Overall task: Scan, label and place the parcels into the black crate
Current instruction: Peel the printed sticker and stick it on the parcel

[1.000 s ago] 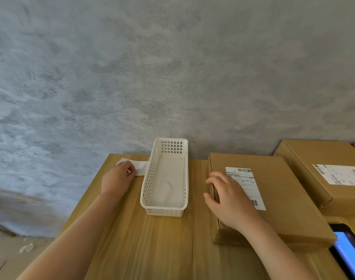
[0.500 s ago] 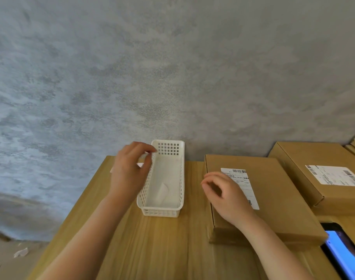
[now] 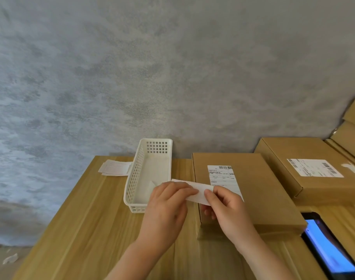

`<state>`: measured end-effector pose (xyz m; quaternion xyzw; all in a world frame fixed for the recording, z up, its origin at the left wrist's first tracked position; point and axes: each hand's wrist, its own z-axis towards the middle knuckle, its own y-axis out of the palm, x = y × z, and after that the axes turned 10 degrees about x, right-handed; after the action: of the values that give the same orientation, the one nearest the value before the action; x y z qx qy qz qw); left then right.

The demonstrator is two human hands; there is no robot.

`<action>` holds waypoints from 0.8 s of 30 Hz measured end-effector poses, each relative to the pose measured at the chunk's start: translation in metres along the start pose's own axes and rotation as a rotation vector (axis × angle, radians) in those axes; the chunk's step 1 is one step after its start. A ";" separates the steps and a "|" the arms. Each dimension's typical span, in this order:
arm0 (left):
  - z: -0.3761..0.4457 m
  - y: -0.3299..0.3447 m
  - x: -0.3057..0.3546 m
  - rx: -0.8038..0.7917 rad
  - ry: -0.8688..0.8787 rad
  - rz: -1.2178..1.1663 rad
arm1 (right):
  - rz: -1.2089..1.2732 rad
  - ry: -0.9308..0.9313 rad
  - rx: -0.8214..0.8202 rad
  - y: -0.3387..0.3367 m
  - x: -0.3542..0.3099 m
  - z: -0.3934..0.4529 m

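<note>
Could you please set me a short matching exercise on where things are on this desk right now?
Things:
1. white basket
2. paper slip
3. loose labels
4. tablet

Places:
A. at the desk's near right corner, screen lit
B. flat on the desk, left of the basket
C. between the loose labels and the nearest parcel
D. pinched by left hand and right hand

Pairs: 1-C, 2-D, 3-B, 4-A

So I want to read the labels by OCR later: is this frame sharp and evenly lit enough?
Head view: light is soft and even, no hard shadows or glare on the near parcel's label, though its print is too small to read. Wide-angle bending curves the table edge. The paper slip held between left hand and right hand looks slightly soft. The lit screen is washed out.
</note>
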<state>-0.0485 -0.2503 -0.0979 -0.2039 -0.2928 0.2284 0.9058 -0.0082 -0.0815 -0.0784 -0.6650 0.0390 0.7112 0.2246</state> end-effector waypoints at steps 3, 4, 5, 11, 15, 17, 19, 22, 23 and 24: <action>-0.004 -0.004 0.002 0.017 -0.244 -0.070 | -0.013 0.023 0.049 -0.012 0.007 -0.004; -0.005 -0.006 0.003 0.034 -0.326 -0.099 | -0.016 0.025 0.059 -0.016 0.007 -0.006; -0.006 -0.007 0.005 0.052 -0.408 -0.130 | -0.017 0.025 0.067 -0.019 0.009 -0.007; -0.008 -0.011 0.016 0.023 -0.840 -0.410 | -0.005 0.026 0.091 -0.031 0.014 -0.013; -0.009 -0.009 0.025 -0.064 -0.874 -0.439 | 0.002 0.019 0.093 -0.034 0.014 -0.015; -0.011 -0.008 0.026 -0.086 -0.885 -0.436 | 0.000 0.021 0.089 -0.033 0.015 -0.015; -0.011 -0.008 0.026 -0.087 -0.889 -0.440 | -0.002 0.018 0.088 -0.033 0.015 -0.016; -0.011 -0.008 0.026 -0.070 -0.901 -0.462 | -0.009 0.012 0.080 -0.033 0.015 -0.016; -0.011 -0.008 0.026 -0.068 -0.901 -0.466 | -0.012 0.011 0.077 -0.033 0.015 -0.016; -0.012 -0.008 0.025 -0.071 -0.898 -0.468 | -0.017 0.009 0.076 -0.034 0.015 -0.016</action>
<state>-0.0206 -0.2461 -0.0914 -0.0451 -0.6989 0.0744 0.7099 0.0191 -0.0528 -0.0864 -0.6597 0.0613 0.7042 0.2553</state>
